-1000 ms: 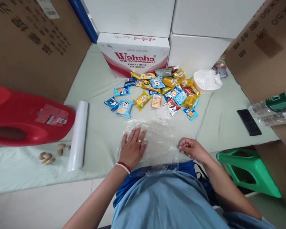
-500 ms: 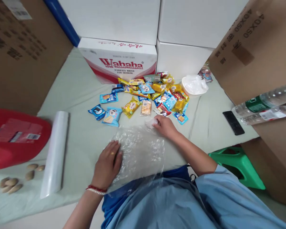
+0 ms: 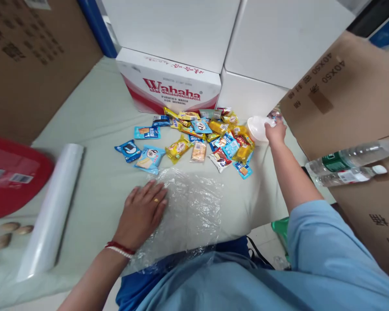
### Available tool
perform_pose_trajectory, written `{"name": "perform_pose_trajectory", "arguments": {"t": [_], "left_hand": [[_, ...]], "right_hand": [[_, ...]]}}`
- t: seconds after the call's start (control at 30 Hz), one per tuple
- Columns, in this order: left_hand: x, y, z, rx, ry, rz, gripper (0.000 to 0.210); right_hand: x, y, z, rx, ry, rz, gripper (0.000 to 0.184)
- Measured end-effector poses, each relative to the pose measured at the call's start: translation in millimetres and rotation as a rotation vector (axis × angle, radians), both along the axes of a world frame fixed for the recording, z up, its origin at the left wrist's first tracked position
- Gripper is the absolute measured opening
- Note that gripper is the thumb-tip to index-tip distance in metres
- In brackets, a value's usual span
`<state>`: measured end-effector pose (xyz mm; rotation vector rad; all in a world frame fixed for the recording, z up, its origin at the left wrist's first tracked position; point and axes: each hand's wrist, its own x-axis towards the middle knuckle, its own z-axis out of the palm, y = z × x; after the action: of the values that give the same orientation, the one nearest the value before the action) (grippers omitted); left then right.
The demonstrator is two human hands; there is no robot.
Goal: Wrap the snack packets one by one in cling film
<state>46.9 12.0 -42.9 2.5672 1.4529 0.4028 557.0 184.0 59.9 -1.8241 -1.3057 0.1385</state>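
My left hand (image 3: 143, 211) lies flat with its fingers spread on the left part of a clear plastic sheet (image 3: 194, 211), which hangs over the table's front edge onto my lap. My right hand (image 3: 276, 131) is at the right rim of a white bowl (image 3: 255, 128), its fingers closed. A whitish bit shows at its fingertips; whether it is thin plastic or the bowl's rim, I cannot tell. Beyond the sheet lies a pile of small wrapped snacks (image 3: 231, 148), among them a blue packet (image 3: 151, 158), a yellow packet (image 3: 179, 149) and a clear-wrapped cracker (image 3: 199, 152).
A Wahaha water carton (image 3: 171, 84) stands behind the snacks against white boxes. On the left are a plastic film roll (image 3: 53, 211), a red object (image 3: 16, 177) and several brown nut-like pieces (image 3: 10, 226). Two plastic bottles (image 3: 352, 157) lie at the right beside a large cardboard box (image 3: 337, 103).
My right hand has left the far edge of the sheet and reached right to the white bowl. My left hand has shifted slightly and now lies flatter, fingers more spread. The view has turned.
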Motion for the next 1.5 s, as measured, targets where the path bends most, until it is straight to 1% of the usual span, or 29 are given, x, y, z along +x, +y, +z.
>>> {"name": "perform_pose_trajectory", "arguments": {"t": [0.07,0.1,0.13,0.17,0.2,0.27,0.3,0.33,0.37,0.43,0.47,0.53,0.63,0.7,0.8,0.87,0.93,0.97,1.03,1.1,1.17,1.23,1.3,1.33,1.37,1.4,1.43,1.47,1.5], "left_hand": [[0,-2,-2.7,0.002,0.045,0.006,0.052],[0,-3,-4.6,0.0,0.064,0.008,0.054],[1,-5,-6.5,-0.003,0.078,0.011,0.055],[2,-7,-8.1,-0.006,0.092,0.018,0.056],[4,-9,-9.1,-0.01,0.102,0.029,0.056],[7,-12,-9.7,-0.016,0.112,0.052,0.056],[8,-14,-9.4,-0.018,0.113,0.061,0.056],[10,-15,-8.8,-0.019,0.112,0.068,0.056],[11,-17,-8.1,-0.021,0.11,0.074,0.056],[13,-19,-6.9,-0.022,0.11,0.082,0.056],[13,-20,-6.4,-0.021,0.112,0.086,0.056],[14,-21,-5.9,-0.019,0.113,0.093,0.056],[14,-20,-5.9,-0.019,0.105,0.1,0.055],[13,-19,-6.0,-0.021,0.104,0.099,0.055],[13,-20,-5.4,-0.032,0.106,0.101,0.055],[18,-22,-4.3,-0.044,0.111,0.113,0.056],[28,-26,-2.8,-0.057,0.122,0.145,0.058],[34,-28,-1.9,-0.066,0.128,0.169,0.059],[47,-32,-0.3,-0.092,0.134,0.221,0.06],[57,-35,1.3,-0.122,0.127,0.256,0.06],[61,-37,2.6,-0.138,0.108,0.265,0.058],[61,-37,3.6,-0.14,0.081,0.26,0.057],[59,-37,3.9,-0.135,0.059,0.248,0.057],[59,-37,3.8,-0.13,0.052,0.243,0.057],[60,-37,3.5,-0.125,0.047,0.24,0.058],[61,-37,3.1,-0.119,0.044,0.24,0.058],[63,-37,2.6,-0.116,0.041,0.243,0.057],[65,-36,2.3,-0.115,0.039,0.247,0.057],[66,-36,2.1,-0.117,0.038,0.25,0.057]], "right_hand": [[-19,3,-2.0,-0.013,-0.17,-0.129,0.031],[-31,5,-4.6,-0.027,-0.214,-0.142,0.03],[-44,7,-8.0,-0.06,-0.263,-0.107,0.026],[-57,9,-12.3,-0.109,-0.305,-0.01,0.022],[-71,12,-17.1,-0.167,-0.343,0.14,0.022],[-94,18,-27.7,-0.306,-0.471,0.467,0.026],[-104,20,-33.2,-0.357,-0.537,0.585,0.031],[-111,23,-38.6,-0.382,-0.587,0.639,0.038],[-117,25,-43.7,-0.388,-0.618,0.634,0.045],[-124,30,-52.4,-0.369,-0.628,0.534,0.055],[-126,32,-55.6,-0.363,-0.622,0.5,0.057],[-128,36,-59.0,-0.383,-0.617,0.502,0.058],[-132,43,-56.8,-0.444,-0.658,0.547,0.066],[-137,48,-51.7,-0.517,-0.721,0.537,0.07],[-148,57,-43.1,-0.64,-0.851,0.499,0.068],[-157,62,-38.9,-0.659,-0.929,0.474,0.059],[-165,64,-36.3,-0.603,-0.988,0.458,0.045],[-168,64,-35.5,-0.561,-1.01,0.461,0.041],[-171,62,-33.8,-0.49,-1.047,0.495,0.042],[-169,58,-29.5,-0.454,-1.075,0.519,0.043],[-161,50,-20.1,-0.413,-1.088,0.488,0.039],[-152,34,-5.4,-0.362,-1.047,0.41,0.034],[-148,7,10.3,-0.345,-0.918,0.335,0.035],[-149,-11,16.2,-0.356,-0.825,0.32,0.037],[-154,-31,19.3,-0.376,-0.732,0.343,0.038],[-162,-54,18.9,-0.396,-0.657,0.425,0.039],[-172,-78,14.7,-0.411,-0.592,0.54,0.037],[-184,-101,6.8,-0.42,-0.529,0.677,0.035],[-198,-123,-4.1,-0.416,-0.481,0.778,0.035]]}}
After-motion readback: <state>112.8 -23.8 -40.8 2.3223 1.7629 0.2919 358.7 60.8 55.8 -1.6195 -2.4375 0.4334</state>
